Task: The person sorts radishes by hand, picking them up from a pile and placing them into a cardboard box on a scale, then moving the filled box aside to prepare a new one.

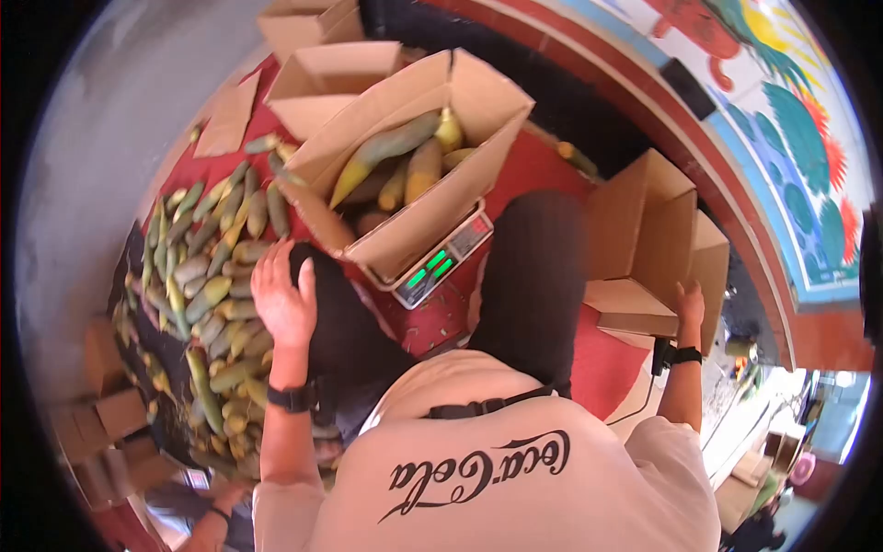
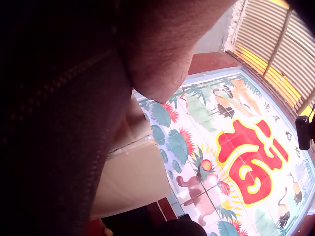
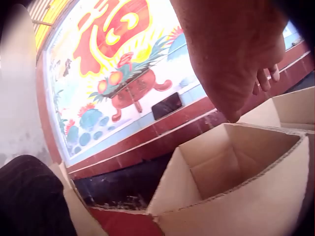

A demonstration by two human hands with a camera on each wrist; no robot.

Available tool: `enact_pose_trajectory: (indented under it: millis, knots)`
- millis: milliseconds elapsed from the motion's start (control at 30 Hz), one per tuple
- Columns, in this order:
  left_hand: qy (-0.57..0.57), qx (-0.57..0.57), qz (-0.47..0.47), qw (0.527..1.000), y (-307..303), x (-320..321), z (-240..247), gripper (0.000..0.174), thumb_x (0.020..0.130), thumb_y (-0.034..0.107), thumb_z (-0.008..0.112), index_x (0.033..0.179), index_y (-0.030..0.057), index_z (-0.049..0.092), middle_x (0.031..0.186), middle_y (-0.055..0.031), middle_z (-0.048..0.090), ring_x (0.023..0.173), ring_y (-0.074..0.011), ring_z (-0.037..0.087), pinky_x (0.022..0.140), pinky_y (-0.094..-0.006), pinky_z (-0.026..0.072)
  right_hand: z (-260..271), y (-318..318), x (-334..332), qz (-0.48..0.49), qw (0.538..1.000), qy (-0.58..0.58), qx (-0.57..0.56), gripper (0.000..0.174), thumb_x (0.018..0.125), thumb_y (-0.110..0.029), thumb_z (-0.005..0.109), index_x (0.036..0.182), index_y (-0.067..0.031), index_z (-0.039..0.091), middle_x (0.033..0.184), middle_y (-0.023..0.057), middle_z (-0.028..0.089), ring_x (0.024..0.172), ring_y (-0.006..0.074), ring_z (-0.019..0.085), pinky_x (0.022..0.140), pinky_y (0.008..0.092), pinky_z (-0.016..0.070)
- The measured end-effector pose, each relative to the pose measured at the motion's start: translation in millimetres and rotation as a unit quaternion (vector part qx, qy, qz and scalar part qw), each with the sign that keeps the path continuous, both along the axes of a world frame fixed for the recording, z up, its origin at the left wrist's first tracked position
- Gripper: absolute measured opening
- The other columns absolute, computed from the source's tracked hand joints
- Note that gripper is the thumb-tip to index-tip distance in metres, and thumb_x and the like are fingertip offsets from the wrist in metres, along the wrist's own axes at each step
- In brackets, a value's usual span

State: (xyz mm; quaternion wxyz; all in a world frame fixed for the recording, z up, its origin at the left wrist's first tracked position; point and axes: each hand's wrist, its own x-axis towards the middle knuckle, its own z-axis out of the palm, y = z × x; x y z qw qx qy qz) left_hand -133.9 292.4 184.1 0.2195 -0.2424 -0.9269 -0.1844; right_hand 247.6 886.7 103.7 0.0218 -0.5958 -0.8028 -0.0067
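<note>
My left hand (image 1: 283, 290) rests on my left knee, fingers straight and holding nothing. At the right, my right hand (image 1: 688, 308) is beside an open cardboard box (image 1: 667, 221); in the right wrist view its fingers (image 3: 266, 81) hang loosely over the box edges. Between my knees, a large open carton (image 1: 428, 225) stands tilted on a digital scale (image 1: 446, 258) with a lit green display. Inside lie several thick green-and-yellow vegetables (image 1: 425, 170) that look like overripe cucumbers.
A big heap of similar vegetables (image 1: 216, 276) covers the floor at the left. More open cartons (image 1: 331, 78) stand behind the scale. A red mat (image 1: 543, 175) lies under it. A painted tile wall (image 1: 782, 120) rises at the right. Another person's arm (image 1: 216, 524) shows at lower left.
</note>
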Motion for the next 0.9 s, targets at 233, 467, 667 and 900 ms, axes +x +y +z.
enact_pose_trajectory:
  millis: [233, 467, 667, 900]
  knots:
    - [-0.004, -0.022, 0.023, 0.999, 2, 0, -1, 0.032, 0.086, 0.024, 0.058, 0.111, 0.0038, 0.057, 0.114, -0.0124, 0.059, 0.110, -0.0294, 0.052, 0.097, -0.0410, 0.0367, -22, 23, -14, 0.032, 0.998, 0.031, -0.055, 0.058, 0.079, -0.033, 0.065, 0.120, 0.0036, 0.048, 0.111, 0.0275, 0.059, 0.107, 0.0395, 0.056, 0.091, 0.0433, 0.0445]
    - [0.002, -0.053, 0.037, 0.998, 6, -4, -4, 0.033, 0.086, 0.026, 0.059, 0.111, 0.0045, 0.058, 0.114, -0.0117, 0.059, 0.110, -0.0289, 0.053, 0.097, -0.0411, 0.0363, -48, 59, -8, 0.029, 0.998, -0.034, -0.043, 0.042, 0.078, -0.031, 0.066, 0.101, 0.0034, 0.056, 0.100, 0.0283, 0.062, 0.099, 0.0419, 0.058, 0.083, 0.0450, 0.0469]
    - [0.003, -0.069, 0.043, 0.997, 13, -4, -3, 0.034, 0.085, 0.027, 0.059, 0.111, 0.0046, 0.058, 0.114, -0.0122, 0.059, 0.110, -0.0299, 0.052, 0.097, -0.0416, 0.0367, -42, 41, -6, 0.059, 0.997, 0.027, -0.037, 0.051, 0.079, -0.036, 0.065, 0.107, 0.0053, 0.055, 0.105, 0.0284, 0.061, 0.101, 0.0432, 0.057, 0.085, 0.0474, 0.0460]
    - [-0.006, -0.050, 0.018, 0.999, 13, 2, 8, 0.036, 0.084, 0.024, 0.062, 0.113, 0.0041, 0.056, 0.116, -0.0124, 0.058, 0.110, -0.0309, 0.051, 0.096, -0.0417, 0.0368, -41, 38, -9, 0.008, 0.999, 0.001, -0.036, 0.049, 0.083, -0.028, 0.061, 0.121, -0.0001, 0.048, 0.115, 0.0251, 0.057, 0.106, 0.0397, 0.055, 0.088, 0.0460, 0.0446]
